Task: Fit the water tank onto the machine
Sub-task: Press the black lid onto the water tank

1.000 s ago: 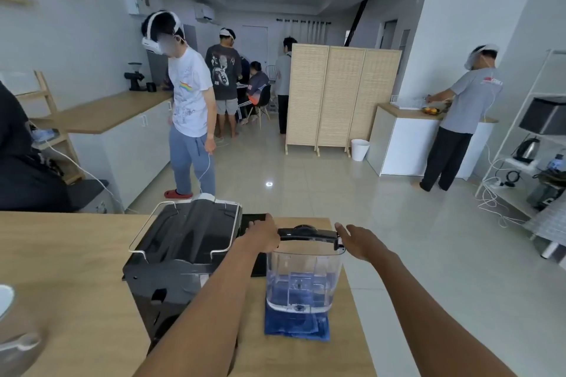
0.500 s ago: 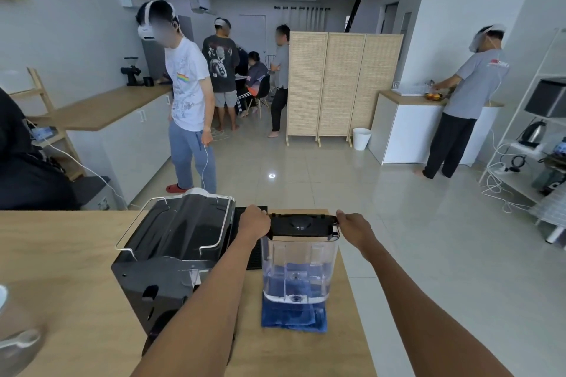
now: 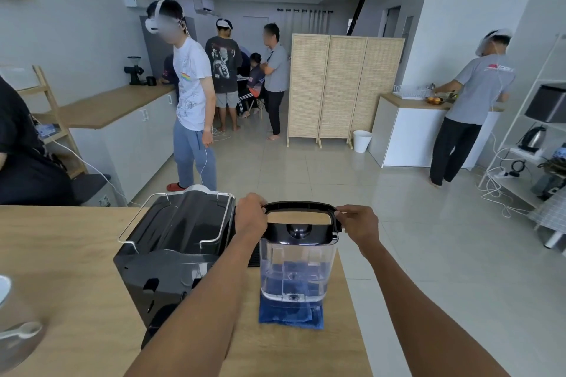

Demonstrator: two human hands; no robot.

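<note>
A clear plastic water tank (image 3: 295, 269) with a black lid and some water inside stands on a folded blue cloth (image 3: 291, 315) on the wooden table (image 3: 61, 269). Its black handle (image 3: 301, 206) is raised upright above the lid. My left hand (image 3: 249, 217) grips the handle's left end and my right hand (image 3: 358, 223) grips its right end. The black machine (image 3: 171, 254), with a wire rail round its top, stands just left of the tank with its back toward me.
A metal bowl with a spoon (image 3: 18, 333) sits at the table's left edge. Beyond the table are several people on a tiled floor, a counter (image 3: 116, 107) at the left, a folding screen (image 3: 343, 89) and a white shelf rack (image 3: 536, 147) at the right.
The tank's handle has swung up from flat on the lid to upright. Both hands have closed on its ends, and the tank sits a little higher in view.
</note>
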